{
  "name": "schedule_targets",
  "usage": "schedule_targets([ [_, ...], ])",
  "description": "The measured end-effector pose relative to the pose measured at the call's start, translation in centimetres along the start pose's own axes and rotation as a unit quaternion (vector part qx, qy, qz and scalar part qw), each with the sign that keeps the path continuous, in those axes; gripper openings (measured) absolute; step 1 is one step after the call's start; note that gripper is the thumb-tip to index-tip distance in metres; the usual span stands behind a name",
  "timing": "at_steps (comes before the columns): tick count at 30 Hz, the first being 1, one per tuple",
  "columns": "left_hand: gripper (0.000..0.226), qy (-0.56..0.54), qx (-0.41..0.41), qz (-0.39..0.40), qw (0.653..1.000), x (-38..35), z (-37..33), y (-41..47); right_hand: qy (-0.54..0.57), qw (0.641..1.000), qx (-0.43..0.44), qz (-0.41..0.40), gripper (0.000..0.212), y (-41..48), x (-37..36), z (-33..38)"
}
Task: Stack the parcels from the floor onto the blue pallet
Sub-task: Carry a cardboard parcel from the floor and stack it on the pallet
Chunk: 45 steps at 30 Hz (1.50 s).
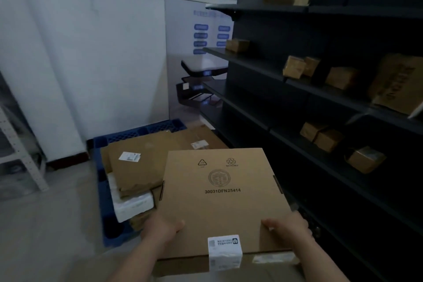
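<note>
I hold a large flat cardboard parcel [219, 199] in front of me, printed with 30031DFN25414 and a white label on its near edge. My left hand [160, 228] grips its left side and my right hand [288, 224] grips its right side. Beyond it, the blue pallet [103, 190] lies on the floor against the wall. On the pallet rest a wide brown flat parcel [142, 162] with a white label, a white wrapped parcel [132, 206] under it, and another brown carton [201, 137] farther back. The held parcel hides the pallet's right part.
Dark shelving [320, 103] with several small cardboard boxes runs along the right. A white wall [80, 64] stands behind the pallet. A pale metal rack [20, 151] is at the far left. A dark cart [201, 84] stands past the pallet. Grey floor [45, 224] spreads to the left.
</note>
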<state>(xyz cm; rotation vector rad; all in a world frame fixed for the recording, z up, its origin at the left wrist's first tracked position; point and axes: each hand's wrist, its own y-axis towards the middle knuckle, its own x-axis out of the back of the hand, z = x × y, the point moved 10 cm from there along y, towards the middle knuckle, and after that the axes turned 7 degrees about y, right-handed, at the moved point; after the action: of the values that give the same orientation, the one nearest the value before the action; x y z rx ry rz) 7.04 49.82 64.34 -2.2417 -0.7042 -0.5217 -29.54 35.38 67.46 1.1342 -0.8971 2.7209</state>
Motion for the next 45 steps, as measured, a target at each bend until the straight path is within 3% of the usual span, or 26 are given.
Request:
schedule_targets([
  [10,0.075,-0.007,0.100,-0.037,0.994,-4.4,-6.7,12.0,-0.064,0.996,0.042,0.046,0.093,17.0,-2.4,12.6],
  [21,0.088,-0.078,0.111,-0.070,0.988,-5.3,-13.0,27.1,-0.102,0.985,0.109,0.085,0.100,30.3,-9.2,26.4],
  [26,0.066,-0.078,0.114,-0.060,0.989,-4.3,-16.6,35.2,-0.104,0.985,0.104,0.095,0.096,35.3,-12.5,32.6],
  [34,0.064,-0.079,0.114,-0.057,0.989,-4.1,-21.0,45.3,-0.091,0.984,0.082,0.129,0.118,43.2,-17.1,39.5],
  [45,0.064,-0.056,0.187,-0.061,0.979,-8.8,-24.9,55.3,-0.108,0.977,0.093,0.156,0.111,57.4,-23.0,45.6],
])
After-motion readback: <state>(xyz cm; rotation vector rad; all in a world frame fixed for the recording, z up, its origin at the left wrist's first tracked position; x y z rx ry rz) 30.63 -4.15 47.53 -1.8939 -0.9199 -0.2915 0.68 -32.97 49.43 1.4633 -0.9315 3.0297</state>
